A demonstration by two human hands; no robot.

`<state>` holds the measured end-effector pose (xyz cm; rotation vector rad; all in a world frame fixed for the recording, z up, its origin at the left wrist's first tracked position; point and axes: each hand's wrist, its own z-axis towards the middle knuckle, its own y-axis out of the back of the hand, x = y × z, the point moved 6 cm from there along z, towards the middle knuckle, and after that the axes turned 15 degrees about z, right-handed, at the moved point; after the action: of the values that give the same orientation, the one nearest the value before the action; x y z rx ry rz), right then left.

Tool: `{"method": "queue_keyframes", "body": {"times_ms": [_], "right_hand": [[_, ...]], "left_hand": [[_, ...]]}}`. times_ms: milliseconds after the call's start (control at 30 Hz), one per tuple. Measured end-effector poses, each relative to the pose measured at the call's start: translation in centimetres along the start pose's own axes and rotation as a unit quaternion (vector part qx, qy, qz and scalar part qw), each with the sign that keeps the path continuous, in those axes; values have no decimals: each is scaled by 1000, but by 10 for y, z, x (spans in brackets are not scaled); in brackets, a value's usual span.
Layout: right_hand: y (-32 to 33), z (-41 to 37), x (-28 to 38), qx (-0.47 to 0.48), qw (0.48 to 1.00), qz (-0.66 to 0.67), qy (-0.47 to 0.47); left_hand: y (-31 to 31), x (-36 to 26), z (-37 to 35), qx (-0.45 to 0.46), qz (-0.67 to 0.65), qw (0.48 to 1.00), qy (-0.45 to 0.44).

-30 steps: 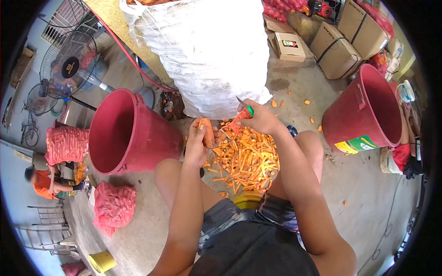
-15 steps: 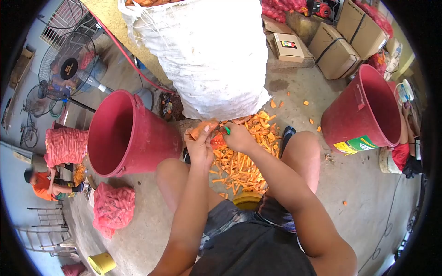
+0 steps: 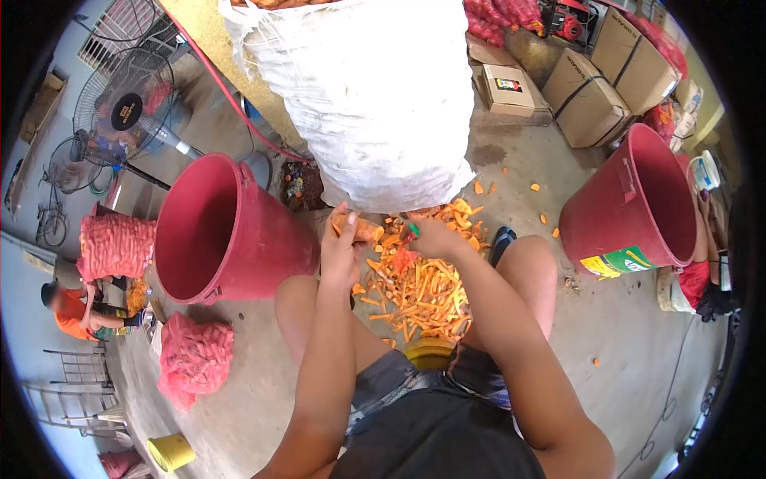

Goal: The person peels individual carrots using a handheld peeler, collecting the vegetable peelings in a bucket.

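Note:
My left hand (image 3: 341, 249) is closed around a thick orange carrot (image 3: 368, 231), holding it above the floor in front of the white sack (image 3: 383, 104). Just to the right, my right hand (image 3: 435, 238) grips a small green-handled tool (image 3: 412, 231); its working end is hard to make out. The two hands are apart. Below them, between my knees, lies a heap of orange carrot pieces (image 3: 423, 295). Something red (image 3: 404, 262) shows on top of the heap, too blurred to name. A yellow tub's rim (image 3: 431, 349) shows close to my lap.
Large red bins stand on the left (image 3: 275, 239) and right (image 3: 594, 199). Pink mesh bags (image 3: 195, 363), a fan (image 3: 124, 112) and cardboard boxes (image 3: 590, 100) surround the area. A person in orange (image 3: 76, 315) sits far left; another person's red clothing (image 3: 696, 267) shows far right.
My hands have drawn apart: the left with the carrot has shifted slightly left, the right with the tool slightly right. The carrot has turned and now points to the right. The view has tilted slightly.

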<state>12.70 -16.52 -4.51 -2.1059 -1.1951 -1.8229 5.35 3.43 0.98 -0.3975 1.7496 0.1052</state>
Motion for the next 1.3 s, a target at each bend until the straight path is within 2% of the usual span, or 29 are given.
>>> {"method": "queue_keyframes", "body": {"times_ms": [33,67,133,167,200,233,300,367,433,467,600,667,900,1100,1167,1200,1267,1300], "right_hand": [[17,-5,15,-32,997,24,63],[32,-13,30,-32,997,24,62],[65,-26,49,-98,988,120,0],[69,-23,47,-96,988,121,-1],[74,-23,50,-97,975,197,15],[77,-25,52,-101,957,272,32],[77,-30,53,-92,952,290,29],[75,-33,65,-64,943,307,114],[68,-34,68,-31,938,327,114],[63,-35,70,4,932,343,115],[58,-41,81,8,945,306,114],[58,-46,88,-4,969,218,112],[55,-52,97,4,965,216,147],[59,-44,87,-15,950,226,213],[64,-28,62,-25,926,340,165],[65,-20,54,-27,925,340,166],[68,-7,32,-61,933,344,88],[69,-7,32,-62,933,344,90]], "left_hand": [[-2,-6,-1,0,0,1000,1],[-1,-11,-3,-28,29,999,21],[7,-4,-2,-59,58,996,44],[5,3,2,-4,43,998,54],[2,7,1,51,29,996,64],[4,10,-1,52,31,996,65],[-13,5,-12,186,1,982,30],[-17,-1,-21,211,-3,977,38],[-25,-10,-31,235,-7,971,48],[-27,-13,-33,211,-6,976,44],[-33,-23,-41,185,-19,982,35],[-34,-21,-39,200,-20,979,16],[-34,-14,-37,200,15,979,-34],[-34,-13,-41,199,12,979,-33],[-32,-12,-43,213,13,976,-37],[-33,-13,-45,227,14,973,-42],[-34,-18,-52,255,1,965,-58],[-36,-22,-55,280,-13,957,-73]]}}
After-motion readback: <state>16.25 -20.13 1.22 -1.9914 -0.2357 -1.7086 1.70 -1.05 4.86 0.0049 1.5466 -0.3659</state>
